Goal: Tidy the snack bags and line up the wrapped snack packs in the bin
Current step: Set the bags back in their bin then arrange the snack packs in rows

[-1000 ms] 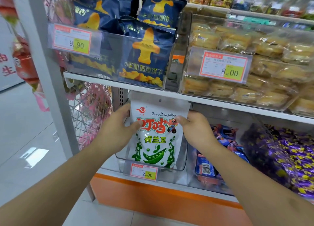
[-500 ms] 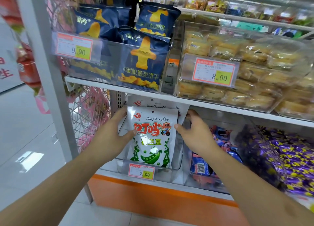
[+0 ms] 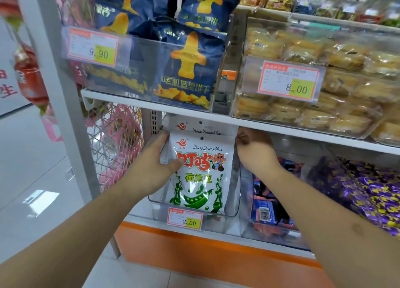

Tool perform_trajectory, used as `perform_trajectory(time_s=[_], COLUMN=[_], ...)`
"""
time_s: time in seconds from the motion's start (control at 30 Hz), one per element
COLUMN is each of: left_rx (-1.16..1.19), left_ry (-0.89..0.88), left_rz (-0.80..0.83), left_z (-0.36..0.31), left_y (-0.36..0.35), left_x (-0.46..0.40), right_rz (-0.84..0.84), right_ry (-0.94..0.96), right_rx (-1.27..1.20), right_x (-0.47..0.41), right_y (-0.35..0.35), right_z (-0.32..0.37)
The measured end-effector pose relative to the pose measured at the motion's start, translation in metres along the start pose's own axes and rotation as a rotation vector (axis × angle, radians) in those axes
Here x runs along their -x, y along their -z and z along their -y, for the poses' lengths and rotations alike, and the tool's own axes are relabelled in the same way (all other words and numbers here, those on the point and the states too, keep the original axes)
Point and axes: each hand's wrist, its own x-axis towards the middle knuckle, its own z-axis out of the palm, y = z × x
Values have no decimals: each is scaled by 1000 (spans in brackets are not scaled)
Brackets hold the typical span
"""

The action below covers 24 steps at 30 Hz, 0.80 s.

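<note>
A: Head view. Where's the pea snack bag (image 3: 200, 175)?

B: Upright in the clear bin (image 3: 234, 198) on the lower shelf, a second white bag (image 3: 203, 126) behind it.

A: Hands?

B: Left hand (image 3: 154, 168) clasps the bag's left edge, thumb across the front. Right hand (image 3: 255, 151) at its upper right corner; fingers curled, grip unclear.

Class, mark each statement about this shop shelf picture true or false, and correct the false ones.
1. The left hand grips the white pea bag. True.
2. The pea bag's bin carries a 9.90 tag. False: its tag reads 2.00.
3. The blue bags sit on the shelf above the pea bag. True.
4. The right hand holds a purple pack. False: it is at the pea bag's right top corner.
</note>
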Motion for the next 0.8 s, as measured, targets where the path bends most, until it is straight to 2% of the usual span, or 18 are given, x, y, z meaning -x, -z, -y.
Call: perform_trajectory(time_s=[0.13,0.2,0.3,0.63,0.8], left_rx=[27,14,11,-67,-88], left_ry=[18,21,10,-14,-5], left_rz=[-12,-22,-2,33,45], left_z=[3,2,3,14,11], left_y=[-4,-7,-7,-5,-4], left_x=[-12,-13,-13,-9,-4], right_rz=[64,77,63,14,21], right_ry=[31,19,-13,-24,-91], right_rx=[2,-86,-262,-287,-432], right_x=[-15,-19,-11,5,14], right_y=[-3,-5,-3,4,19], right_z=[-4,-11,-17,-27,-28])
